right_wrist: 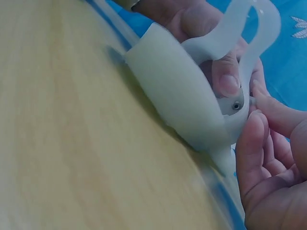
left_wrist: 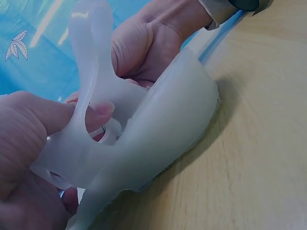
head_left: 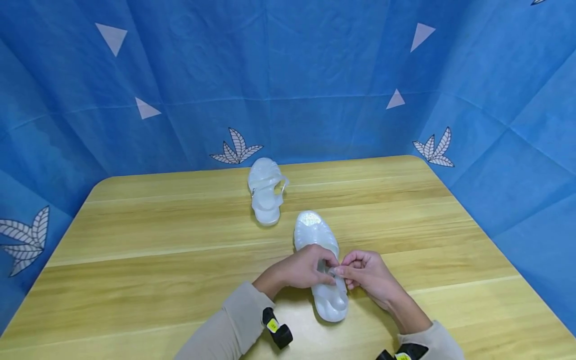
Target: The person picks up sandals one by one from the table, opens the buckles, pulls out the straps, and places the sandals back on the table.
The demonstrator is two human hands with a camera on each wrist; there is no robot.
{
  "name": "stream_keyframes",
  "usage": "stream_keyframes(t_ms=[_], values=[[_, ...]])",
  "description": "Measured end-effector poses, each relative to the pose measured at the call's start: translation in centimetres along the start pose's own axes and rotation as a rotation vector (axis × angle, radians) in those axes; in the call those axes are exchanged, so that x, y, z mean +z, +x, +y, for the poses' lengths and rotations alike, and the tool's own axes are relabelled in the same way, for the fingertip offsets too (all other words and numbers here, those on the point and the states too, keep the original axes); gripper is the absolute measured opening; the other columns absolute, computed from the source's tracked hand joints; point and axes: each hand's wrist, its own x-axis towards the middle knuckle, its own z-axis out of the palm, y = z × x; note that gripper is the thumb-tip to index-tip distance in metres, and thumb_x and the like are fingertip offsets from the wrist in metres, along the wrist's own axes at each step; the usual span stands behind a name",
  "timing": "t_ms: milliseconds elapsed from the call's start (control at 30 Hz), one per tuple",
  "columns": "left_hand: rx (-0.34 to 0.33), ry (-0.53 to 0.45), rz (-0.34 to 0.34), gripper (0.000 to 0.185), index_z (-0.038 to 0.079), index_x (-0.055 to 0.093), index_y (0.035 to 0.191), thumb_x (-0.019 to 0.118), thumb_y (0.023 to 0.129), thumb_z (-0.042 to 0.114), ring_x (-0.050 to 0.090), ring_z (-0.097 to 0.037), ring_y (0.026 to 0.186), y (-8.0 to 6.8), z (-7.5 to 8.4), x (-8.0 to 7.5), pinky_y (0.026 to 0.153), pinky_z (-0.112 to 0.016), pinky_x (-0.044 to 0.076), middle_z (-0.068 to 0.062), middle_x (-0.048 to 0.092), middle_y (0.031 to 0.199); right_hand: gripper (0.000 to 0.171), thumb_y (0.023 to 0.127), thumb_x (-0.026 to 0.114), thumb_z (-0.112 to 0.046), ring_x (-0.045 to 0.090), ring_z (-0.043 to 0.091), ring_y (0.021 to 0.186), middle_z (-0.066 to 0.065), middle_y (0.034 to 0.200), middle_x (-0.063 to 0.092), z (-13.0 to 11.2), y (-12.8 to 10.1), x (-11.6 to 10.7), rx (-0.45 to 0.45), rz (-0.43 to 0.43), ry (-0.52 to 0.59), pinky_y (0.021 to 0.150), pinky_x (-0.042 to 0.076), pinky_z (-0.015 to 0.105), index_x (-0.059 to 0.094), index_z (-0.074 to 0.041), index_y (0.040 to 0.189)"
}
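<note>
1. A translucent jelly sandal (head_left: pixel 312 232) lies on the worktop (head_left: pixel 157 275), just right of its middle, toe towards the back edge. Its ankle strap (right_wrist: pixel 269 31) arches up in a loop; a small metal rivet (right_wrist: pixel 236 105) shows below.
2. The left hand (head_left: pixel 306 267) grips the sandal's side band, fingers curled, thumb reaching inside the opening.
3. The right hand (head_left: pixel 369 275) pinches a small piece of strap at the outer side, fingertips closed together. Whether any fastening is engaged, I cannot tell.
4. The likely trouble is here: the smooth, springy plastic could slip from that narrow pinch, and the loop could recoil. If the left hand slackens, the sandal might swivel; forcing the strap could strain it near the rivet.
5. A matching sandal (head_left: pixel 266 172) lies farther left, near the back edge.
6. Behind that edge hangs a blue cloth (head_left: pixel 315 125).
</note>
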Motion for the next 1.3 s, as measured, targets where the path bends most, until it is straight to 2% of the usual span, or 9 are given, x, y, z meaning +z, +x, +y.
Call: stream_keyframes(t_ms=[133, 267, 400, 500, 700, 933, 1067, 1300], values=[[-0.007, -0.001, 0.006, 0.014, 0.008, 0.069, 0.091, 0.075, 0.078, 0.007, 0.050, -0.001, 0.080, 0.0, 0.0, 0.1, 0.078, -0.017, 0.043, 0.008, 0.064, 0.085, 0.022, 0.080, 0.073, -0.009, 0.058, 0.007, 0.057, -0.001, 0.072, 0.068, -0.2, 0.0, 0.3, -0.011, 0.067, -0.080, 0.055, 0.052, 0.022, 0.057, 0.006, 0.085], [-0.006, -0.001, 0.009, 0.014, 0.008, 0.069, 0.091, 0.075, 0.078, 0.007, 0.051, -0.001, 0.080, 0.1, 0.0, 0.1, 0.078, -0.017, 0.044, 0.008, 0.065, 0.085, 0.024, 0.079, 0.074, -0.009, 0.060, 0.009, 0.060, 0.001, 0.073, 0.067, -0.4, -0.1, 0.4, -0.044, 0.108, -0.208, 0.056, 0.054, 0.026, 0.059, 0.008, 0.086], [-0.018, -0.003, 0.014, 0.016, 0.008, 0.070, 0.092, 0.075, 0.078, 0.008, 0.053, 0.000, 0.080, 0.0, 0.1, 0.1, 0.078, -0.016, 0.044, 0.008, 0.065, 0.086, 0.021, 0.079, 0.074, -0.010, 0.062, 0.010, 0.066, 0.005, 0.077, 0.066, -0.4, -0.3, 0.1, -0.135, 0.078, -0.347, 0.060, 0.053, 0.025, 0.063, 0.005, 0.088], [-0.023, -0.022, 0.018, 0.016, 0.008, 0.070, 0.093, 0.076, 0.077, 0.009, 0.054, 0.000, 0.081, -0.1, 0.0, 0.0, 0.078, -0.016, 0.045, 0.008, 0.066, 0.086, 0.018, 0.080, 0.073, -0.011, 0.062, 0.010, 0.069, 0.008, 0.081, 0.065, -0.5, -0.5, -0.2, -0.185, 0.038, -0.411, 0.062, 0.053, 0.025, 0.064, 0.001, 0.089], [-0.030, -0.076, 0.016, 0.015, 0.009, 0.069, 0.092, 0.074, 0.079, 0.008, 0.055, -0.001, 0.082, -0.1, -0.1, 0.0, 0.078, -0.017, 0.047, 0.009, 0.064, 0.085, 0.012, 0.083, 0.071, -0.013, 0.060, 0.009, 0.069, 0.006, 0.081, 0.064, -0.7, -0.6, -0.2, -0.216, 0.001, -0.466, 0.061, 0.051, 0.025, 0.065, -0.003, 0.087], [-0.003, -0.062, 0.026, 0.012, 0.010, 0.068, 0.088, 0.074, 0.079, 0.007, 0.054, 0.000, 0.082, 0.0, -0.3, 0.2, 0.081, -0.017, 0.045, 0.010, 0.064, 0.082, 0.007, 0.082, 0.071, -0.009, 0.052, 0.004, 0.061, -0.001, 0.071, 0.059, -0.7, -0.4, 0.8, -0.349, 0.080, -0.492, 0.053, 0.047, 0.021, 0.065, -0.004, 0.081], [0.004, -0.059, 0.021, 0.012, 0.010, 0.067, 0.088, 0.075, 0.079, 0.008, 0.053, -0.001, 0.081, 0.1, -0.4, 0.3, 0.079, -0.016, 0.045, 0.010, 0.064, 0.082, 0.008, 0.082, 0.071, -0.007, 0.050, 0.002, 0.059, 0.000, 0.071, 0.059, -0.6, -0.2, 1.3, -0.349, 0.114, -0.472, 0.050, 0.045, 0.020, 0.064, -0.007, 0.079], [-0.012, -0.022, 0.023, 0.015, 0.010, 0.067, 0.091, 0.075, 0.079, 0.010, 0.053, -0.002, 0.080, 0.0, -0.3, 0.1, 0.076, -0.016, 0.046, 0.010, 0.062, 0.083, 0.004, 0.089, 0.062, -0.006, 0.055, 0.007, 0.065, 0.007, 0.081, 0.064, -1.0, -0.1, 1.3, -0.339, 0.073, -0.483, 0.055, 0.047, 0.022, 0.062, -0.004, 0.085]])
